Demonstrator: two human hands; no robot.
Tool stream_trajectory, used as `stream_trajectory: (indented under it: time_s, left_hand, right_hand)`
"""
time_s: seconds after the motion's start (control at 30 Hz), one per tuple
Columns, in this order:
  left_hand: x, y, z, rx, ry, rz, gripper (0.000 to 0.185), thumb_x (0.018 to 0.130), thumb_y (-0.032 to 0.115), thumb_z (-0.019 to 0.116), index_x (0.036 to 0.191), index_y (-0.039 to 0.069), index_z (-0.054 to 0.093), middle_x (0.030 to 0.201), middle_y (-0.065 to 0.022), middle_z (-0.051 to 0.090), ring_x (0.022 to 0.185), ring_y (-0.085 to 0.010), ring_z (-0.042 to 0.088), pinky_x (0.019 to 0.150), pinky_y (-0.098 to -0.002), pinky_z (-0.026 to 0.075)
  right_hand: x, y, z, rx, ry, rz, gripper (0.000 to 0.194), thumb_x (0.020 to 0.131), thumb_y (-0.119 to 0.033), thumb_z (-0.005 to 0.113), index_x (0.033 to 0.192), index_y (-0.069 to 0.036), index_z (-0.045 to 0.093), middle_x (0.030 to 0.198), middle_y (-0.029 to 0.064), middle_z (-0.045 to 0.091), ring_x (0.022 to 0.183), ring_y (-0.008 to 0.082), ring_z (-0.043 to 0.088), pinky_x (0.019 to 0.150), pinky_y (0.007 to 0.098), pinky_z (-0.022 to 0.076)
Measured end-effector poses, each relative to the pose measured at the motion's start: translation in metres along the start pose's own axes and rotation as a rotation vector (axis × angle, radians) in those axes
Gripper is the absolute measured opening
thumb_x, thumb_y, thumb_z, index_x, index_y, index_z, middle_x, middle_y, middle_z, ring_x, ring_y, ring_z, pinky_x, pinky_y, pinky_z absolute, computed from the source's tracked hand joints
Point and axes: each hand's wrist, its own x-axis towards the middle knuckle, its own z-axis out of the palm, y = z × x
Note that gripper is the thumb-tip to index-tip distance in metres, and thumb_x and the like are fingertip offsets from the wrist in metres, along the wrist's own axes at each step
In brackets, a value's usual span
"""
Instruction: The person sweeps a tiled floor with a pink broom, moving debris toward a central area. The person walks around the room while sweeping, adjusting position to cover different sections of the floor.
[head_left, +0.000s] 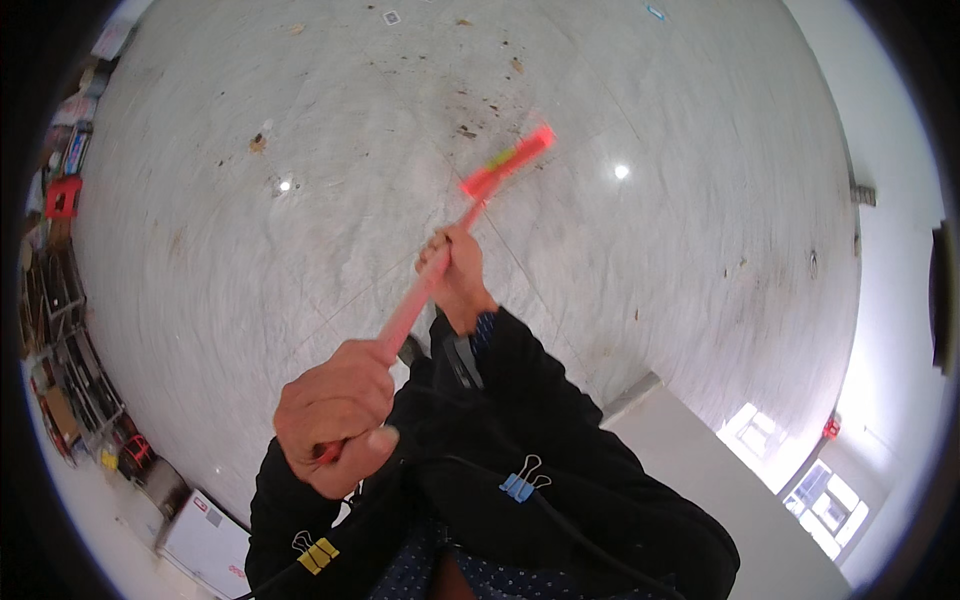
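Observation:
A broom with a pink handle and a blurred red head (510, 161) runs slantwise from near my chest out over the grey floor. My left hand (337, 416), closest to the camera, is closed around the upper end of its handle. Farther down the handle (416, 304), my right hand (457, 274) grips it with the fingers wrapped around. The head bears a yellow-green patch and is low over or on the floor; contact cannot be told. Dark crumbs of debris (466, 133) lie on the floor just beyond the head.
Racks and boxes (71, 322) line the left wall, with a red stool (64, 197) beside them. A white cabinet or box (202, 544) stands at lower left. A pale partition or counter (697, 465) rises close at my right. A light blue item (655, 13) lies far ahead.

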Motion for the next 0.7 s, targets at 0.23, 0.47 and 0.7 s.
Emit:
stream_trajectory:
  time_s: [0.23, 0.47, 0.7]
  left_hand:
    - [-0.045, 0.000, -0.011, -0.203, 0.324, -0.268, 0.024, 0.089, 0.000, 0.062, 0.068, -0.001, 0.050, 0.070, -0.0087, 0.056, 0.068, -0.0227, 0.054, 0.077, -0.0426, 0.048]
    - [-0.088, 0.000, -0.018, 0.151, 0.227, -0.054, 0.024, 0.080, -0.002, 0.073, 0.068, 0.004, 0.053, 0.072, -0.0088, 0.054, 0.071, -0.0290, 0.057, 0.082, -0.0459, 0.050]
    - [-0.172, 0.065, -0.033, 0.318, 0.387, 0.042, 0.014, 0.074, -0.003, 0.061, 0.066, 0.003, 0.051, 0.071, -0.0110, 0.055, 0.067, -0.0293, 0.057, 0.083, -0.0518, 0.051]
  right_hand:
    - [-0.034, 0.049, -0.066, -0.165, 0.241, 0.149, 0.023, 0.090, -0.017, 0.055, 0.070, -0.008, 0.051, 0.063, 0.0068, 0.048, 0.058, 0.0213, 0.048, 0.057, 0.0357, 0.0423]
    - [0.024, 0.080, 0.010, -0.386, -0.126, 0.242, 0.024, 0.089, -0.018, 0.055, 0.067, -0.013, 0.046, 0.060, 0.0010, 0.045, 0.051, 0.0163, 0.041, 0.049, 0.0339, 0.0365]
    - [-0.034, 0.177, 0.068, -0.566, -0.238, 0.451, 0.030, 0.090, -0.023, 0.059, 0.066, -0.018, 0.041, 0.058, -0.0038, 0.042, 0.049, 0.0141, 0.039, 0.048, 0.0317, 0.0328]
